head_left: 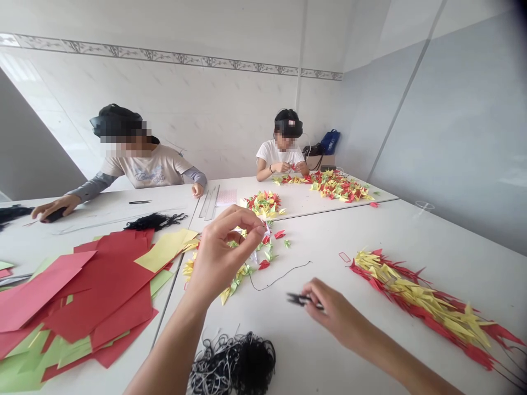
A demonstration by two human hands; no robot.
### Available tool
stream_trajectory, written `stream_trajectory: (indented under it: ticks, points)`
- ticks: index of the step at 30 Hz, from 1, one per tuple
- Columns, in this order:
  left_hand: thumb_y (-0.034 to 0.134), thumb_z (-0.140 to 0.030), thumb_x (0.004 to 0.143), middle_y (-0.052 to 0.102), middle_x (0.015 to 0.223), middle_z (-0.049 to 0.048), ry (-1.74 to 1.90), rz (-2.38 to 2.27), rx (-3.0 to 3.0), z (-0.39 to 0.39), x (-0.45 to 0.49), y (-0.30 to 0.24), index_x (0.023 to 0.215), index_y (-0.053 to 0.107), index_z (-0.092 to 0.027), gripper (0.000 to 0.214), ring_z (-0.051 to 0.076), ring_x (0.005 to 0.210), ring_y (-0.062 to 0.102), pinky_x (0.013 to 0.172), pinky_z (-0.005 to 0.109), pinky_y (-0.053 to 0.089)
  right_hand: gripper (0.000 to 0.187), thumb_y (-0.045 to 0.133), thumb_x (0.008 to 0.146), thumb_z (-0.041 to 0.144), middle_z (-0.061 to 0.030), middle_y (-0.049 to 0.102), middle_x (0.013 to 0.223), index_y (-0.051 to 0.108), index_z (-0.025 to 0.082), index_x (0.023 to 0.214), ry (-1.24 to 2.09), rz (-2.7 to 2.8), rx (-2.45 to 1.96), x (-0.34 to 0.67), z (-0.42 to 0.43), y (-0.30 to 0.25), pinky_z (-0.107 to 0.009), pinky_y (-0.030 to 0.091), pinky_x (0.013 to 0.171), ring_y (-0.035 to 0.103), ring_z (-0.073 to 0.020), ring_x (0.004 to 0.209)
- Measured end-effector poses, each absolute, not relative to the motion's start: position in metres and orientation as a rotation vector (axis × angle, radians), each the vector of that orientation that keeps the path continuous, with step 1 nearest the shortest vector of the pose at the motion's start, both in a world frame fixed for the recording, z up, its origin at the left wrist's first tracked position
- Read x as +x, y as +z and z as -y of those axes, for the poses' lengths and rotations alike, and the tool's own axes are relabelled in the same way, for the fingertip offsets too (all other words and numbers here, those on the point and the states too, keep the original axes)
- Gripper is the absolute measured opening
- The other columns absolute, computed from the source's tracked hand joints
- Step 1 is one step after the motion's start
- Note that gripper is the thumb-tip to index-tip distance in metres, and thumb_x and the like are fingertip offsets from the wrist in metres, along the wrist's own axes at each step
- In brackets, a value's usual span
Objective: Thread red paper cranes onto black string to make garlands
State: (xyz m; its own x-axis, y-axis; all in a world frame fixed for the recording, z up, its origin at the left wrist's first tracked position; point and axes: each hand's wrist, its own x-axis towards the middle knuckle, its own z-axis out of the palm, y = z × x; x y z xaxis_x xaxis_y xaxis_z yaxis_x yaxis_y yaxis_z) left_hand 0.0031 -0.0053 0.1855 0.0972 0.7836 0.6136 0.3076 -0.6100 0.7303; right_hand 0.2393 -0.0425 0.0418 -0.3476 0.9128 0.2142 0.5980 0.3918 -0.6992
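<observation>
My left hand [224, 249] is raised over the table, thumb and fingertips pinched together. A thin black thread [269, 286] hangs from that hand and curves to the right across the white tabletop. Lower right, my right hand [331, 310] is closed around small black thread snips [298, 299], whose blades point left and look blurred. Behind the left hand lies a ring of folded paper pieces [269, 253] in red, yellow, green and white, partly hidden by it. A tangled bundle of black thread [234, 365] rests at the near edge between my forearms.
Red, green and yellow paper sheets [111, 280] are piled at left. Strung red and yellow paper pieces [420, 302] lie at right. Two people sit across the table; one handles folded paper beside a colourful heap [340, 185]. More black thread [154, 221] and rulers [209, 202] lie farther back.
</observation>
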Motion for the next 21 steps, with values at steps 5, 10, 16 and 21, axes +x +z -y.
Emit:
stream_trajectory:
  ticks: [5,10,16,21]
  points:
    - [0.063,-0.022,0.087,0.063,0.087,0.0054,1.448,-1.042,1.971,0.006,0.0,0.186,0.076,0.066,-0.018,0.013,0.015,0.08,0.059,0.059,0.023,0.048,0.017,0.051,0.099,0.039,-0.0001,0.047,0.087,0.053,0.024,0.107,0.834,1.769,-0.997,0.222,0.018,0.103,-0.026,0.04,0.062,0.047,-0.0151,0.076]
    - [0.063,-0.02,0.088,0.062,0.088,0.005,1.435,-1.013,1.935,0.007,-0.001,0.185,0.077,0.065,-0.018,0.012,0.015,0.081,0.059,0.057,0.022,0.044,0.026,0.054,0.099,0.045,0.0012,0.04,0.084,0.054,0.024,0.113,0.934,1.629,-0.7,0.193,0.009,0.137,-0.025,0.034,0.059,0.038,-0.0129,0.07]
    - [0.064,-0.022,0.088,0.061,0.085,0.0054,1.453,-0.983,1.887,0.008,0.001,0.186,0.076,0.065,-0.018,0.013,0.015,0.079,0.059,0.056,0.023,0.043,0.025,0.058,0.097,0.045,0.0018,0.04,0.081,0.057,0.022,0.107,0.992,1.619,-0.655,0.18,0.004,0.136,-0.025,0.034,0.061,0.038,-0.0123,0.07]
    - [0.064,-0.022,0.088,0.061,0.084,0.0051,1.449,-0.971,1.901,0.007,0.002,0.185,0.076,0.064,-0.018,0.013,0.015,0.078,0.059,0.057,0.023,0.044,0.022,0.06,0.096,0.042,0.0027,0.039,0.079,0.059,0.021,0.104,0.912,1.608,-0.661,0.182,0.004,0.135,-0.025,0.035,0.06,0.04,-0.0116,0.068]
